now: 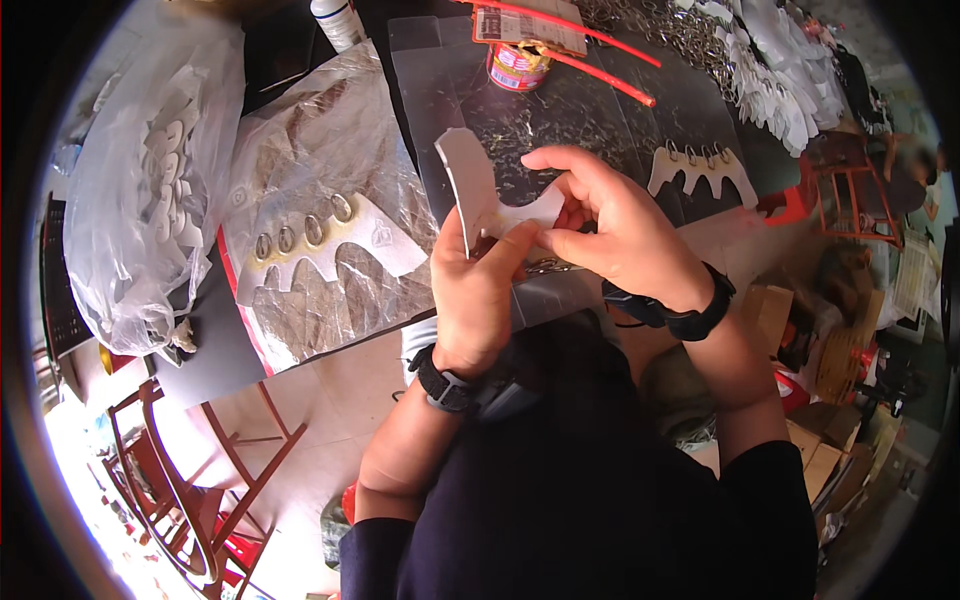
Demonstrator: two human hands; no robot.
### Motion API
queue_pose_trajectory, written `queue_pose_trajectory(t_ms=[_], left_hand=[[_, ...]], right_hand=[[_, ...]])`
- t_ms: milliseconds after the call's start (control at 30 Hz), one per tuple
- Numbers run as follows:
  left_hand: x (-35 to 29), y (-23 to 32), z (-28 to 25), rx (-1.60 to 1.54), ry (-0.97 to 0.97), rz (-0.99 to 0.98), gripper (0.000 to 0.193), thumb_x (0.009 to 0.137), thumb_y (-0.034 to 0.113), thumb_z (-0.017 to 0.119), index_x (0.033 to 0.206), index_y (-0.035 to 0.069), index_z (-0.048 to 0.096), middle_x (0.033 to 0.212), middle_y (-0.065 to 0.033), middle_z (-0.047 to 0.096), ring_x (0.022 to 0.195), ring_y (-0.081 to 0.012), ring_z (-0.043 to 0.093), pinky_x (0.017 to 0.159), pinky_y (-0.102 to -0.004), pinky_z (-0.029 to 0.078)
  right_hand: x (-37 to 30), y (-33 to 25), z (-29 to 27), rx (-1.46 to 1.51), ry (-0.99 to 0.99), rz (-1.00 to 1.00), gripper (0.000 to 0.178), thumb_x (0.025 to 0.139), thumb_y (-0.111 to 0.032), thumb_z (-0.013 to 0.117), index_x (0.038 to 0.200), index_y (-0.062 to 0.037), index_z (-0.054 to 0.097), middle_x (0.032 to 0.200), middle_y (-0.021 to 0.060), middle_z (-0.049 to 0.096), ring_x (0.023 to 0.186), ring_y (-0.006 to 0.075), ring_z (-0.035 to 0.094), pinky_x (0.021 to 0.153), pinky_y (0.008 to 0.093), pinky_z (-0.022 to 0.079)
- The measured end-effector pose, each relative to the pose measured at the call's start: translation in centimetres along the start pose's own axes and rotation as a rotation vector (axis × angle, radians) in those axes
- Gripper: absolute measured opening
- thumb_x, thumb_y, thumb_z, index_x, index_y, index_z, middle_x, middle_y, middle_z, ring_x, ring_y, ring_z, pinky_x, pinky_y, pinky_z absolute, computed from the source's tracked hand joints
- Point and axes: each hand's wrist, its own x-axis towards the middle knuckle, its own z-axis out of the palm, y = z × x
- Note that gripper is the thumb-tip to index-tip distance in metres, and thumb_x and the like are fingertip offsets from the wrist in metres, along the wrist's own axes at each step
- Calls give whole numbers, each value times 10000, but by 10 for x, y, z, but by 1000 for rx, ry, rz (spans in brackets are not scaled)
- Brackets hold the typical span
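Above the near edge of the table, a white sheet piece with a curved, cut-out edge [467,172] is held up between my hands. My left hand [470,300] is closed on its lower part, with the thumb pressed against it. At its right end my right hand [635,235] pinches with thumb and fingers, the index finger arched above. Some fingertips are hidden behind the piece. To the left lies a similar white scalloped piece [372,238], with several oval metal rings along yellowish glue marks. Another scalloped piece with rings [700,170] lies to the right.
A clear plastic sheet [330,120] covers the table's left part, beside a plastic bag [100,230] of white pieces. Farther back stand a glue-smeared tin [518,68] with red sticks [605,80] and a white bottle [338,22]. Metal rings [670,25] are heaped at back right.
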Motion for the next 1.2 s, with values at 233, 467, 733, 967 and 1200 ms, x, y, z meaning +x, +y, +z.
queue_pose_trajectory(t_ms=[233,467,733,967,1200], left_hand=[[-1,-1,-1,-132,-2,-19,156,801,7,630,941,54,579,787,5,597,619,-51,497,542,-194,383],[4,2,-6,-287,-60,-196,118,805,19,642,902,70,598,779,7,601,609,-62,510,531,-200,382],[5,-5,-12,-428,-84,-262,109,858,42,575,963,65,592,869,-6,625,749,-95,582,566,-223,413],[1,0,-4,-241,-22,-109,117,864,65,582,979,88,580,878,0,617,755,-98,578,581,-238,424],[3,-5,-7,-299,-54,-164,154,881,146,599,1012,84,548,874,3,604,745,-72,561,594,-199,429]], right_hand=[[1,1,8,-112,105,-54,460,743,52,578,1179,-2,442,768,70,571,656,87,535,597,265,459],[5,3,-4,361,-86,159,427,803,51,538,1217,12,441,922,39,576,816,72,531,693,226,447],[7,0,-8,338,-177,151,434,825,30,542,1244,16,431,950,44,570,844,71,526,710,231,456],[6,4,-4,275,-104,93,428,823,24,543,1240,-5,448,934,36,560,824,68,516,702,218,444],[6,3,-6,88,-52,24,411,816,14,548,1219,-4,467,897,34,555,787,68,508,691,222,440]])
